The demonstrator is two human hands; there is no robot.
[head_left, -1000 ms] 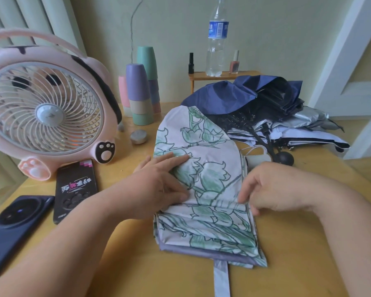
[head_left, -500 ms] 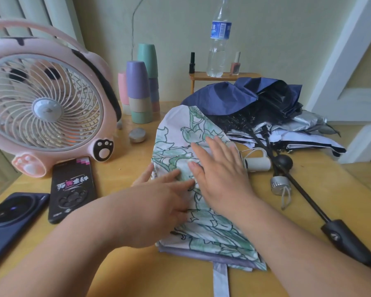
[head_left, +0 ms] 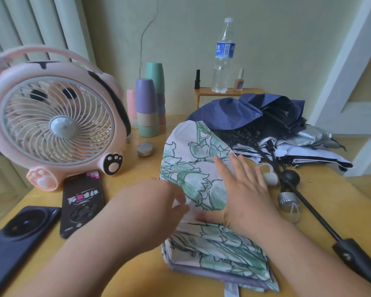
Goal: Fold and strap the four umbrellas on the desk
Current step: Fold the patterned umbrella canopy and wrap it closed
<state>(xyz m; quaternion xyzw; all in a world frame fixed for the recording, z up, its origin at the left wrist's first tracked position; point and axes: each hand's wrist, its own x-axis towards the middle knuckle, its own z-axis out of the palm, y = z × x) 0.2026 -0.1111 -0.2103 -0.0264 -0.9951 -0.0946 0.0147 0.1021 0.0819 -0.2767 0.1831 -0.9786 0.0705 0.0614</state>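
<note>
Head view, one moment.

1. The floral umbrella point(head_left: 193, 159) lies collapsed and flat at the centre of the tabletop point(head_left: 137, 172). Its canopy is folded into layered pleats. Its strap point(head_left: 231, 290) hangs loose at the 6 o'clock edge.
2. The right hand point(head_left: 246, 194) lies palm down on the canopy's 3 o'clock half. Its fingers point(head_left: 242, 168) are straight and slightly apart, pointing to 11 o'clock and pressing the cloth flat.
3. The left hand point(head_left: 156, 202) is at the canopy's 9 o'clock edge with its fingers bent towards the cloth. The hand is blurred, so I cannot tell whether those fingers pinch a pleat or only touch it.
4. The remaining umbrellas are heaped at 1 to 2 o'clock of the floral one, unfolded. A navy canopy point(head_left: 229, 112) lies on top, and silver and white cloth point(head_left: 313, 136) lies beneath it. A black shaft runs from the heap to a black handle point(head_left: 360, 264) at 4 o'clock.
5. Also on the tabletop:
   - a pink fan point(head_left: 54, 125) at 9 to 10 o'clock
   - two phones point(head_left: 83, 200) at 8 o'clock
   - stacked cups point(head_left: 147, 108) at 11 o'clock
   - a water bottle point(head_left: 223, 58) on a small shelf point(head_left: 225, 92) at 12 o'clock
</note>
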